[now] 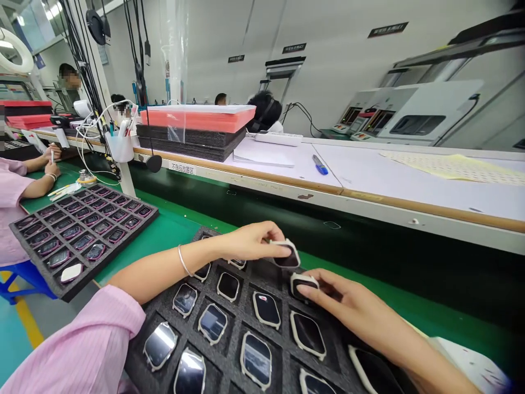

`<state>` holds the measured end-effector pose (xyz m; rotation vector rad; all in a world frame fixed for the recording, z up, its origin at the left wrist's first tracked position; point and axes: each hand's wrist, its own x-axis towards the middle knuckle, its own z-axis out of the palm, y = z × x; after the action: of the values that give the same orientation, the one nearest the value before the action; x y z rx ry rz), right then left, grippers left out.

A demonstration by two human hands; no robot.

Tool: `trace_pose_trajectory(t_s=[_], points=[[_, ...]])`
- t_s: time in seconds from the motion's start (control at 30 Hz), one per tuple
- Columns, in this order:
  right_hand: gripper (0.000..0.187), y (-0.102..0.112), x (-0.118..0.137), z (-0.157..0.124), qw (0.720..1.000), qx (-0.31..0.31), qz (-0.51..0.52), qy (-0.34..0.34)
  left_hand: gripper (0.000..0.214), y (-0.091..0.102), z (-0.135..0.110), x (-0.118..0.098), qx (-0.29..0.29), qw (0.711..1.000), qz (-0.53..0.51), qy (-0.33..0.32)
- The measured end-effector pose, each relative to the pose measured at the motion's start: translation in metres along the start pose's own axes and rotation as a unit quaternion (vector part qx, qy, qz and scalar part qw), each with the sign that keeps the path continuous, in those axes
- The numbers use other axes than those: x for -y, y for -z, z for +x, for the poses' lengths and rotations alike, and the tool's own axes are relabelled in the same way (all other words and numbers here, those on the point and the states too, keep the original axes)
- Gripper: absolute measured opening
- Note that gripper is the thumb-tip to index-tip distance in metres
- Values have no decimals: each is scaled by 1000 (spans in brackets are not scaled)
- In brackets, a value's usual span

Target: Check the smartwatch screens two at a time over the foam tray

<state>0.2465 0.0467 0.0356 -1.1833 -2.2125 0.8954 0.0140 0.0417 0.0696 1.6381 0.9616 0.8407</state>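
My left hand [262, 241] pinches a smartwatch body [287, 257] with a pale frame and a dark screen, lifted above the far side of a black foam tray [246, 284]. Just to its right, my right hand [328, 287] has its thumb and fingers closed around a second watch body [301, 279], low over the tray. Several more strapless watch bodies lie face up in the tray's square pockets, among them one with a small red and white mark on its screen [266, 309]. One pocket below my left hand shows bare foam.
On the left, another foam tray [86, 230] holds several watch parts with purplish edges. A co-worker in a pink sleeve [14, 183] sits beyond it. A raised shelf [266, 178] carries stacked foam sheets [197, 123], a blue pen [320, 165] and papers. A white pen cup [121, 146] hangs at a post.
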Motion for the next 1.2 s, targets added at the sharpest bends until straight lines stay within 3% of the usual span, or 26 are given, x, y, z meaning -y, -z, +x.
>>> trace_pose_trajectory(t_s=[0.07,0.13,0.27,0.37,0.47,0.6,0.73,1.0,1.2], points=[[56,3,6,4,992,-15,120,-32,19,-1,3,-5,-25,989,-146,32],[57,3,13,9,968,-34,241,-59,16,-2,4,-8,-68,972,-215,64],[59,-10,20,18,900,-32,428,-79,15,-8,0,1,-186,954,-196,127],[57,-21,13,21,849,-4,518,-105,15,-12,-2,14,-188,957,-173,136],[54,-26,3,19,821,12,563,-91,26,-15,-2,24,-199,962,-135,126],[54,-28,0,13,831,41,552,-57,22,-15,-4,27,-221,974,18,46],[53,-29,3,11,840,64,538,-37,26,-16,-9,27,-185,973,137,-1],[54,-27,3,9,844,76,531,10,37,-23,-13,26,-163,979,126,5],[55,-25,5,8,839,93,536,18,32,-23,-13,24,-176,976,129,-23]])
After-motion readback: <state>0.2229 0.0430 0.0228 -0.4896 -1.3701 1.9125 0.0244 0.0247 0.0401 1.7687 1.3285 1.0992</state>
